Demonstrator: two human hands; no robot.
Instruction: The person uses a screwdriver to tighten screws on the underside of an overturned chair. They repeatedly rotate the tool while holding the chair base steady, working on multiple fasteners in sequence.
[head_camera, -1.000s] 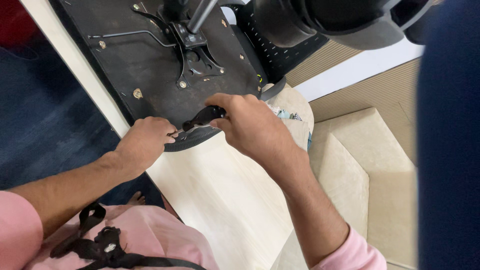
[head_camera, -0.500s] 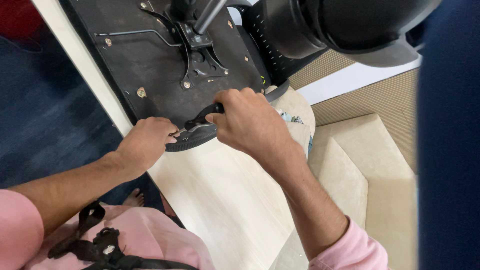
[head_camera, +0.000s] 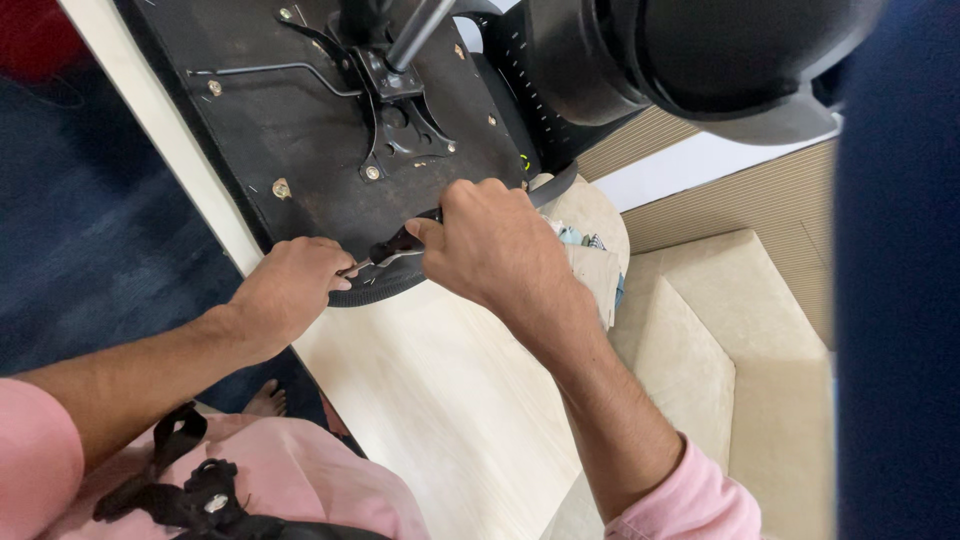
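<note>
Since a second ago the right hand has drawn slightly back along the tool and the view has tipped a little, so the handle shows less beyond the knuckles; the left hand has hardly shifted. Nearest the camera, below the upturned chair seat, lie pink sleeves and a black strap with a buckle across the lap. Just ahead of that, the pale wooden tabletop runs up to the seat, which rests on it underside up. At the seat's near rim the left hand is closed, its fingers curled at the metal tip of the screwdriver, pressing against the rim. The right hand, on the rim's right, is clenched around the screwdriver's black handle, the shaft pointing left toward the other hand. Further up the seat, screws dot the black board, and a metal mounting bracket sits at its middle with a thin lever rod running left from it. A grey column rises from the bracket. Beyond the seat, to its right, stand a perforated black backrest and a large dark rounded part. Cream cushions lie right of the table.
</note>
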